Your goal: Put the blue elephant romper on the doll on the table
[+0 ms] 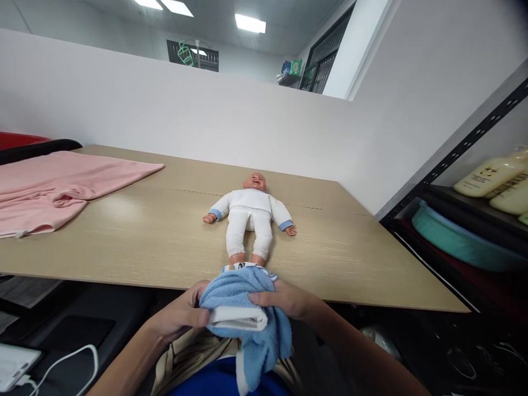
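Observation:
A baby doll [250, 220] in a white suit with blue cuffs lies on its back on the wooden table [124, 242], feet toward me. Just below the table's near edge, both my hands grip a fluffy blue garment with a white folded part [243, 308]. My left hand [181, 316] pinches its left side, fingers closed. My right hand [284, 300] grips its right side, thumb on top. Part of the garment hangs down over my lap. A bit of patterned blue and white cloth [241, 267] shows by the doll's feet.
A pink cloth [53, 184] lies spread on the table's left end. A black metal shelf at the right holds a teal basin [454, 239] and cream bottles [490, 176]. A white cable and device [25, 366] sit low at the left. A white partition wall stands behind the table.

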